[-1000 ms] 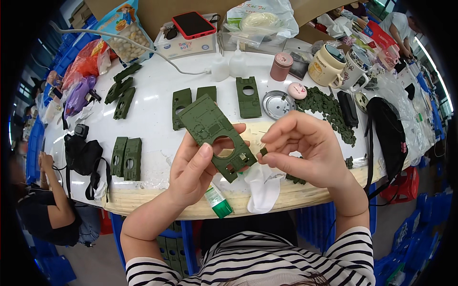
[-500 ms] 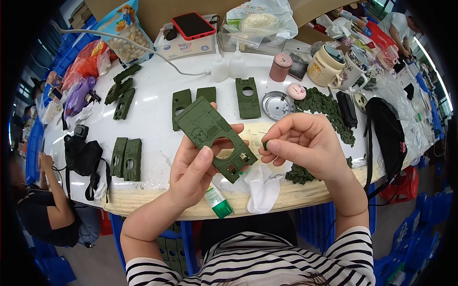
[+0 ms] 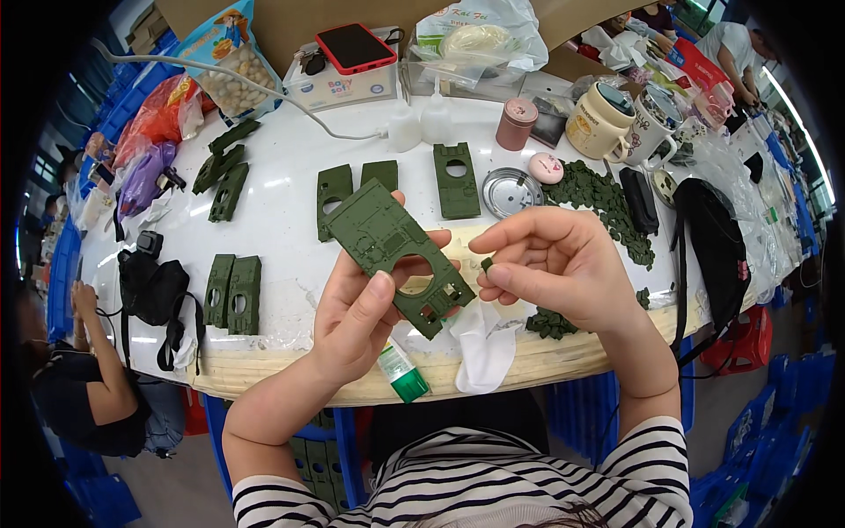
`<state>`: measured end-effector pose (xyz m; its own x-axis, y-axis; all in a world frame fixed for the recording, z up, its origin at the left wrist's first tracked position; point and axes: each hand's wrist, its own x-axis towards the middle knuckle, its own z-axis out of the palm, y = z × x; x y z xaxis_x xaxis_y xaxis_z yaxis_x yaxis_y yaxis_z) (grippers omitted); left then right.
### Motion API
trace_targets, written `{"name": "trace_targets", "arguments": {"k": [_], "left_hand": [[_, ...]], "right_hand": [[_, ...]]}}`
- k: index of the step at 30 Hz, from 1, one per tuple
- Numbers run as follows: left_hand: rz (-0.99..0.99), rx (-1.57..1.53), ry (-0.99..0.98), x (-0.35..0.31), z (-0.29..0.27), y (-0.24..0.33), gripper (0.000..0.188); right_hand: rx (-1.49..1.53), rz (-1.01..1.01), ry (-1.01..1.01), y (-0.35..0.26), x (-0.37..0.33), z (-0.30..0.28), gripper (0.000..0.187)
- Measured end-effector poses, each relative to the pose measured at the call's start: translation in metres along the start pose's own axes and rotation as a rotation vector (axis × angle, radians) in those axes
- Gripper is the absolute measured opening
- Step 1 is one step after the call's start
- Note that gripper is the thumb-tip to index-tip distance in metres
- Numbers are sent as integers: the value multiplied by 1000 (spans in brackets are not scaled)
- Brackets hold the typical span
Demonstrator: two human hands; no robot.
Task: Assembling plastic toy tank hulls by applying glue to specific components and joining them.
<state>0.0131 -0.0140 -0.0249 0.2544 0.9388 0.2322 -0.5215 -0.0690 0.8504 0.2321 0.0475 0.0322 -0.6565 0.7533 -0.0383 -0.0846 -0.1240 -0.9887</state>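
My left hand grips a dark green plastic model tank hull plate, tilted, with a large round hole and small square openings near its lower end. Just right of that end, my right hand pinches a tiny green plastic part between thumb and middle fingers, its index finger lifted off. The small part and the plate are apart. Below the hands lie a white cloth and a green-and-white tube or bottle at the table's front edge. A heap of small green parts spreads to the right.
More green hull plates lie behind and at left. White squeeze bottles, a pink tin, a round metal lid and mugs stand farther back. A black bag is at right. Another person sits at left.
My right index finger has lifted away from the small green part, which has turned slightly in the pinch. The left hand and the plate have stayed practically still.
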Motion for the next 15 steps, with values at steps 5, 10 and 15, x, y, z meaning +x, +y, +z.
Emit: {"name": "trace_targets", "arguments": {"k": [5,10,15], "left_hand": [[-30,27,47,0,3,2,62],[-93,-36,-21,0,-2,3,56],[-335,-212,-115,-1,-11,-1,66]], "right_hand": [[-96,-105,44,1,-1,-4,24],[-187,-144,77,-5,-2,-9,19],[-342,-326,61,0,-2,-11,14]]}}
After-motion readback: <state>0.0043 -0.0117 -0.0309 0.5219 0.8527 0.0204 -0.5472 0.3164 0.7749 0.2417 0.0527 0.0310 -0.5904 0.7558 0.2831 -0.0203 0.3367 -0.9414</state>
